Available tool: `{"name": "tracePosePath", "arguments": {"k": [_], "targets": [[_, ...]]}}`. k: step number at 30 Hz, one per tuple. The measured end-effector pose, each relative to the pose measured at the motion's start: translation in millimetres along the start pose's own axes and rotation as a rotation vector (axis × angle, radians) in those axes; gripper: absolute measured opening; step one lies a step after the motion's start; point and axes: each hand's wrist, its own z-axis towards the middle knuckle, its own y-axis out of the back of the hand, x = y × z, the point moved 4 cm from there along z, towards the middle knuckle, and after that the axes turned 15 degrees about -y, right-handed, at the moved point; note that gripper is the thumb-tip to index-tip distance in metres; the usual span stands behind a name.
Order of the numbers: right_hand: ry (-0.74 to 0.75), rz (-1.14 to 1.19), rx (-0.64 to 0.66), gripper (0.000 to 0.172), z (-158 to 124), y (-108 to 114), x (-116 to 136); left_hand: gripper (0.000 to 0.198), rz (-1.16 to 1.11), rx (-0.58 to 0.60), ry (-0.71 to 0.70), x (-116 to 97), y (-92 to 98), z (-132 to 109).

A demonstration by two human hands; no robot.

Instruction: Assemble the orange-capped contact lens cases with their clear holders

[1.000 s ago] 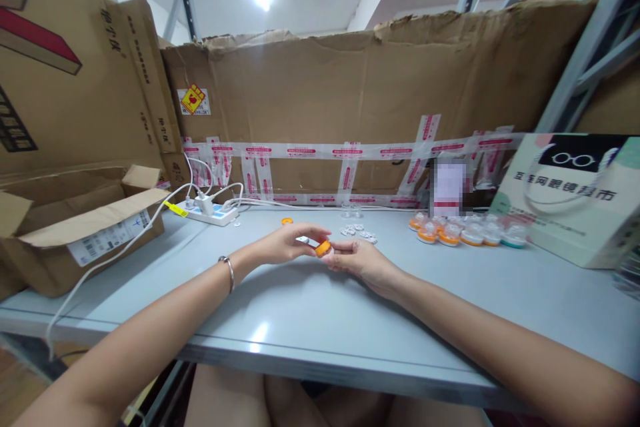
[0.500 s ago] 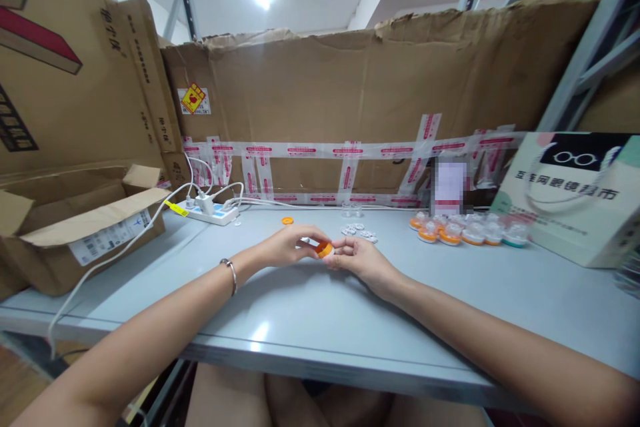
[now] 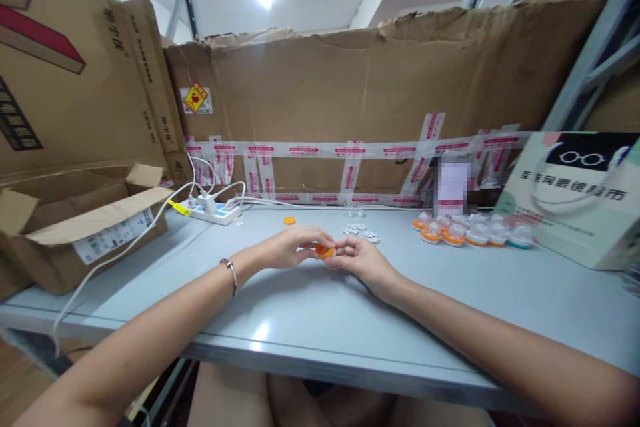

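Observation:
Both my hands meet over the middle of the grey table (image 3: 310, 320). My left hand (image 3: 290, 247), with a bracelet at the wrist, pinches a small orange round part (image 3: 325, 252) from the left. My right hand (image 3: 361, 259) grips the same part from the right, its fingers curled around it. A loose orange cap (image 3: 289, 220) lies on the table beyond my left hand. Several small clear pieces (image 3: 361, 232) lie just beyond my right hand.
A row of orange and teal capped pieces (image 3: 470, 232) sits at the back right, next to a printed paper bag (image 3: 575, 193). A white power strip (image 3: 210, 211) with cables and an open cardboard box (image 3: 75, 227) stand at the left. A taped cardboard wall (image 3: 350, 113) closes the back.
My left fingers have closed further over the orange part and the hands have pressed together a little; the white bit seen in my left fingers earlier is now hidden.

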Motion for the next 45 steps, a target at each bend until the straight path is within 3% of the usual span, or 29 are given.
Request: {"name": "tracePosePath", "arguments": {"k": [4,10,21,26,29,39,45], "targets": [[0.046,-0.006,-0.03,0.037,-0.4,1.6,4.4,0.035,-0.041,-0.009,-0.012,-2.8,3.9,1.0],[0.111,-0.015,-0.072,0.042,-5.9,2.1,12.3,0.028,-0.03,-0.245,0.092,-1.9,7.7,4.3],[0.058,0.049,-0.064,0.039,-3.0,3.8,7.7,0.025,0.033,-0.27,0.22,-3.0,4.7,5.2],[0.066,0.078,-0.071,0.039,-4.1,1.9,7.1,0.023,0.121,-0.185,0.081,-8.9,6.0,6.9],[0.08,0.071,-0.073,0.039,-4.2,1.1,6.8,0.023,0.112,-0.167,0.066,-9.7,7.5,6.3],[0.088,0.039,-0.032,0.04,-2.7,0.1,4.7,0.025,-0.058,-0.243,0.188,-3.4,7.6,2.4],[0.058,0.034,-0.026,0.039,-1.2,-0.3,4.5,0.027,-0.056,-0.317,0.273,-4.9,27.5,-2.3]]}}
